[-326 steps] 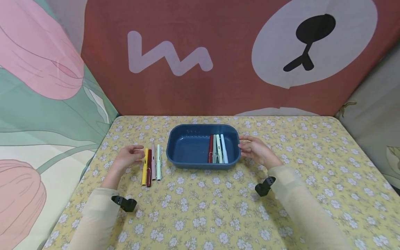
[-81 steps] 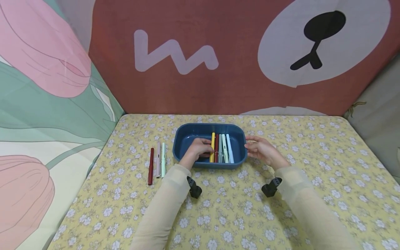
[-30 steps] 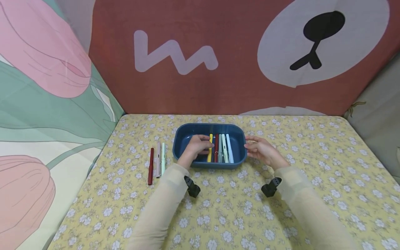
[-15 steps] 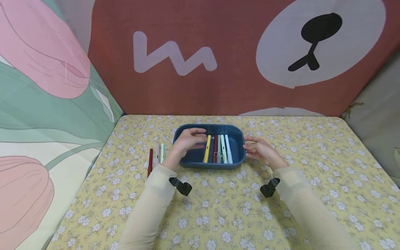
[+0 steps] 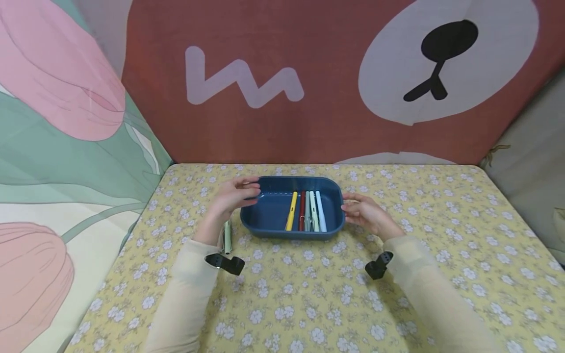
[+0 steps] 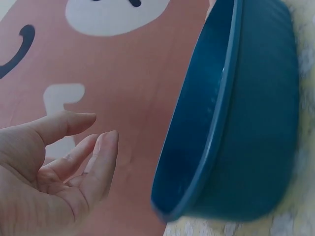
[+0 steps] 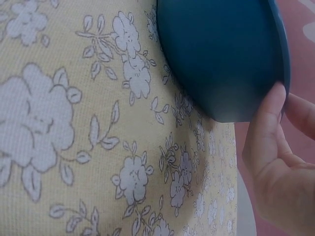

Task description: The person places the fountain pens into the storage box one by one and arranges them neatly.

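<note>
My left hand (image 5: 234,196) is held above the table at the left end of the blue box (image 5: 265,234), fingers parted and holding nothing. The left wrist view shows that hand (image 6: 64,167) apart from the box's rim. My right hand (image 5: 368,213) holds the box's right end, and in the right wrist view its fingertips (image 7: 275,98) lie at the rim. Inside the box, a yellow pen (image 5: 291,212) leans slightly, left of a dark red pen (image 5: 302,212) and several pale green and light blue pens (image 5: 320,212). A pale green pen (image 5: 227,238) lies on the table, partly behind my left wrist.
The table has a yellow floral cloth (image 5: 282,294). A red-brown bear-print backdrop (image 5: 265,132) rises behind it, with a tulip-print sheet (image 5: 79,171) at the left. Other pens left of the box are hidden by my left arm.
My left hand has let go of the yellow pen inside the box and moved left, out past the box's left end. My right hand has stayed at the right end.
</note>
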### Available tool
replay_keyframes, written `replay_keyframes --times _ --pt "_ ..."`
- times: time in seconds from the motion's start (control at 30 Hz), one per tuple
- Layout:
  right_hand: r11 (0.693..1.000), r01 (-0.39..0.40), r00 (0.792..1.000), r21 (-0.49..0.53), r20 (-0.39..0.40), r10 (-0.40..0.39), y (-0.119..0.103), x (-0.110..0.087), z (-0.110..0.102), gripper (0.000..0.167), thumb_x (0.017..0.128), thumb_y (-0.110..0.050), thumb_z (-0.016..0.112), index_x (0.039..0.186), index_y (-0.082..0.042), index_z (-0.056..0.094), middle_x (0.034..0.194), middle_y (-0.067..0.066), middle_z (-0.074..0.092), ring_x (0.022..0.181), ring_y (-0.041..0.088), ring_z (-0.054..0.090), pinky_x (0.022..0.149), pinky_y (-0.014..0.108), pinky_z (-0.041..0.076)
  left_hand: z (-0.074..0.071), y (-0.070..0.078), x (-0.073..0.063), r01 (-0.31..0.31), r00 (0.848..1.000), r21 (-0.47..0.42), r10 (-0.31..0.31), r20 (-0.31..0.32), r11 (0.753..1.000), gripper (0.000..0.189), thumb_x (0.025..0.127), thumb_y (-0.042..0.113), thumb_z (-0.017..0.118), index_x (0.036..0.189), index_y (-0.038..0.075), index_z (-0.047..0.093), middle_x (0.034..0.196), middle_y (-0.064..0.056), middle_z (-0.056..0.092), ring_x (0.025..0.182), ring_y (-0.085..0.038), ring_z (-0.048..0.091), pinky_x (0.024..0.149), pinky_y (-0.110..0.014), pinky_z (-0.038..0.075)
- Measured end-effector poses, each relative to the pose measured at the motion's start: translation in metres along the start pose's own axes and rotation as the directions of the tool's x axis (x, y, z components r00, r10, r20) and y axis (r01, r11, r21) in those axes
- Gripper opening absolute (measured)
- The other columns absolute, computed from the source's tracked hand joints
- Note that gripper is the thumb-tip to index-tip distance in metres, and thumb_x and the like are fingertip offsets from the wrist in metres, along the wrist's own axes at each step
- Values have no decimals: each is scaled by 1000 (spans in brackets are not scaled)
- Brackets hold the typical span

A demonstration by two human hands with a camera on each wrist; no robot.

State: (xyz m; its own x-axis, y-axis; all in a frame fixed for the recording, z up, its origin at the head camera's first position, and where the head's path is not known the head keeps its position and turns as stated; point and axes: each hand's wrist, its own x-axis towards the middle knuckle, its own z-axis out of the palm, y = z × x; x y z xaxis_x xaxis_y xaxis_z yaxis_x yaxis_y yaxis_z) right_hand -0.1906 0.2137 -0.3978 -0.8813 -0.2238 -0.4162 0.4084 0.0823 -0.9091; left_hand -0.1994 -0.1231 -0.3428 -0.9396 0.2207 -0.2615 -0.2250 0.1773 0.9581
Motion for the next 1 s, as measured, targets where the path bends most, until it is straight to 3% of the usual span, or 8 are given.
replay_keyframes --times 0.13,0.23,0.37,0.5,0.67,0.8,1.0 --pt "1000 -3 1000 -20 -14 2 0 0 0 54 99 -6 46 148 0 26 80 -9 65 73 2 64 69 17 57 -13 -6 -4 -1 1000 23 2 -25 1000 50 97 4 51 145 2 38 142 -24 43 104 -11 59 98 -31 53" --pt "1000 -4 1000 -29 -25 3 -1 0 0 54 99 -6 46 148 0 26 80 -9 65 73 2 63 68 17 57 -22 -11 -7 1 999 31 0 -37 1000 50 97 5 51 145 2 37 143 -25 42 110 -17 59 95 -27 55" --pt "999 -7 1000 -32 -23 6 0 0 1 54 98 -7 47 148 -1 26 81 -8 64 73 2 63 69 17 57 -33 -18 -11 24 998 60 -20 -62 998 51 97 8 51 146 3 36 144 -24 42 127 -33 50 99 -31 53" --pt "999 -9 1000 -36 -24 8 0 1 2 54 99 -7 47 148 -1 27 81 -8 64 73 2 63 69 18 57 -45 -26 -15 40 997 86 -34 -71 995 51 98 10 50 147 4 35 146 -24 39 133 -37 43 101 -31 52" --pt "999 -14 999 -43 -31 13 0 1 3 54 99 -8 47 148 -2 27 83 -7 63 74 3 62 68 17 56 -61 -35 -19 56 995 125 -46 -83 991 51 99 12 49 147 2 34 146 -27 38 129 -34 47 100 -30 52" --pt "999 -22 999 -45 -37 20 0 1 4 54 99 -8 48 148 -2 28 83 -6 63 73 4 62 68 17 56 -71 -40 -23 68 994 151 -55 -91 986 52 99 13 49 147 0 33 146 -26 37 114 -20 57 101 -32 52" --pt "999 -25 999 -38 -42 23 -1 0 4 53 99 -8 47 148 -2 28 83 -6 64 73 3 62 68 17 56 -83 -48 -28 70 994 202 -52 -95 977 54 99 14 49 147 -3 31 143 -28 39 111 -21 59 97 -30 54"
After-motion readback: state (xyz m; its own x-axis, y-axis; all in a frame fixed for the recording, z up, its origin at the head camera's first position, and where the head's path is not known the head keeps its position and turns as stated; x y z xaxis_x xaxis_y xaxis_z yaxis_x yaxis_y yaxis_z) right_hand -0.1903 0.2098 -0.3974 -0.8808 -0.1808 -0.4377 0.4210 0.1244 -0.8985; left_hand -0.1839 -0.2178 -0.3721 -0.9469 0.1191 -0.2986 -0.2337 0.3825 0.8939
